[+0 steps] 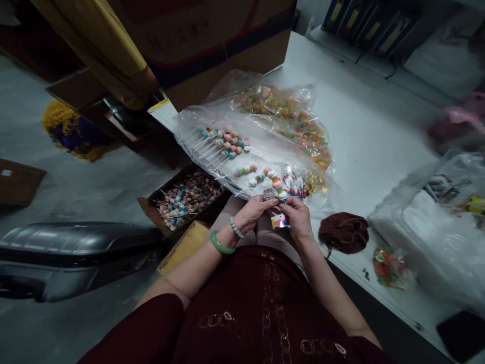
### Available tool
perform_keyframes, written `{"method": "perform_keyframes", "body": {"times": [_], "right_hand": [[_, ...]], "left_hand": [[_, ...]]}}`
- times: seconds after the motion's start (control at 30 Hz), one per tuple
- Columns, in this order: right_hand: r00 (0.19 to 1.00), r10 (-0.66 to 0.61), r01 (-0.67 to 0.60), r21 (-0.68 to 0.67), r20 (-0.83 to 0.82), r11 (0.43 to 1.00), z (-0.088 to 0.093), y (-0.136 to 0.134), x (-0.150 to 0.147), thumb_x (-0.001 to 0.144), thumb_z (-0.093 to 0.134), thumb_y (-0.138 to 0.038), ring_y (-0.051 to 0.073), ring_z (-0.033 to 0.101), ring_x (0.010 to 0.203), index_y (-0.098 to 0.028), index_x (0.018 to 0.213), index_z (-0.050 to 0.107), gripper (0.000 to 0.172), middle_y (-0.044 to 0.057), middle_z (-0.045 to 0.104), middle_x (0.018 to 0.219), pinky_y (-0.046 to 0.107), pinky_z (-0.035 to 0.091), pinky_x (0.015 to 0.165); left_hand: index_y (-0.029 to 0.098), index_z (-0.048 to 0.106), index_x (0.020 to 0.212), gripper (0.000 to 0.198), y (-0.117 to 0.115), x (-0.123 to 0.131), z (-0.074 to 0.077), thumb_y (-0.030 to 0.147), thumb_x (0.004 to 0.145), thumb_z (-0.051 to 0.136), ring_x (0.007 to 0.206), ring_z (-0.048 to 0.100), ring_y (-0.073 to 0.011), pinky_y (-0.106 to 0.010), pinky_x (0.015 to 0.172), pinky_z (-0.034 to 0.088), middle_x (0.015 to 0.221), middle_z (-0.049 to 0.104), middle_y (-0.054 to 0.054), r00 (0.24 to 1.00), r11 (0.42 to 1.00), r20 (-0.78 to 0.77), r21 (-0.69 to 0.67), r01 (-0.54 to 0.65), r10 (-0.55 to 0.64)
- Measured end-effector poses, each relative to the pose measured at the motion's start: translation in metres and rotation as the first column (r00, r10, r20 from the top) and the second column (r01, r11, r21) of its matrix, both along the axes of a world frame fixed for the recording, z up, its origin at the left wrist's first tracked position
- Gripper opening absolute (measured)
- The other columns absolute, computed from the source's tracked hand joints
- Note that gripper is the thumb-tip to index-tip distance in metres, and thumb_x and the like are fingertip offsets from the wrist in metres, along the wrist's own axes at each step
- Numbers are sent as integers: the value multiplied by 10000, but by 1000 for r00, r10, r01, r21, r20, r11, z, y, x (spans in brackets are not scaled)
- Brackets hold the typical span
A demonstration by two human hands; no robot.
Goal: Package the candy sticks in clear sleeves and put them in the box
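My left hand and my right hand meet in front of my lap, fingertips pinched close together. A candy skewer with pastel marshmallow-like pieces rises from between them, its lower end at my right fingertips. A small shiny printed wrapper hangs under my right fingers. My left fingertips close on a clear printed piece of wrapper. Just beyond my hands, more candy skewers lie on a clear plastic sheet, beside a stack of printed wrappers and gold twist ties.
Bagged colourful gummies lie behind the skewers. An open carton of wrapped candies stands lower left, near a grey suitcase. On the white table are a brown pouch and a plastic-lined bin. A large cardboard box stands behind.
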State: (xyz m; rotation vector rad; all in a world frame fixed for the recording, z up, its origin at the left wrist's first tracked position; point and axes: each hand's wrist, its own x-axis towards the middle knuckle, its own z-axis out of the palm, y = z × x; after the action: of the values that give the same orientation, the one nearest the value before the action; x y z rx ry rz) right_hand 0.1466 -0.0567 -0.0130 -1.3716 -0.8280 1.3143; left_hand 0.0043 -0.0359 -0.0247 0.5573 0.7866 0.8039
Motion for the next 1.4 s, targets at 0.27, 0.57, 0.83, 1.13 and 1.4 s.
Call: {"method": "perform_keyframes", "body": {"times": [0.27, 0.57, 0.83, 1.13, 1.4], "right_hand": [[999, 29, -29, -19, -18, 999, -1, 2, -2, 637, 761, -359, 68, 336, 473, -206, 623, 482, 319, -78, 432, 532, 196, 276, 439], [997, -23, 23, -1, -72, 1000, -14, -6, -15, 634, 785, -372, 82, 429, 512, -228, 740, 451, 378, -79, 494, 625, 206, 364, 462], [988, -104, 98, -53, -116, 994, -19, 6, 14, 612, 752, -267, 57, 307, 431, -225, 672, 431, 330, -106, 417, 521, 191, 241, 407], [999, -52, 52, 6, -6, 999, -24, 13, 25, 623, 749, -280, 70, 315, 457, -224, 626, 440, 314, -96, 387, 506, 200, 278, 435], [974, -90, 77, 69, 207, 995, -15, -9, 54, 826, 621, -366, 81, 364, 474, -197, 750, 592, 187, -49, 526, 607, 227, 293, 454]], "left_hand": [[95, 727, 776, 309, 8, -3, -2, 347, 633, 837, 535, 562, -96, -239, 543, 419, 722, 695, -66, 997, 995, -22, -59, -79, 78], [133, 573, 593, 298, 17, 20, -3, 299, 642, 816, 485, 470, -70, -225, 518, 368, 533, 566, 13, 926, 926, -86, -66, -372, 366], [130, 613, 780, 377, 16, 26, 6, 459, 706, 781, 546, 577, -98, -240, 536, 487, 687, 625, -11, 984, 982, -72, -90, -169, 162], [94, 665, 787, 194, 24, 32, 5, 271, 780, 745, 562, 600, -106, -241, 556, 534, 698, 658, -41, 995, 977, -74, -195, -81, 68], [133, 641, 787, 117, 51, 20, 1, 180, 890, 609, 668, 663, -134, -323, 727, 579, 699, 672, -19, 883, 734, 21, -566, -376, 469]]}}
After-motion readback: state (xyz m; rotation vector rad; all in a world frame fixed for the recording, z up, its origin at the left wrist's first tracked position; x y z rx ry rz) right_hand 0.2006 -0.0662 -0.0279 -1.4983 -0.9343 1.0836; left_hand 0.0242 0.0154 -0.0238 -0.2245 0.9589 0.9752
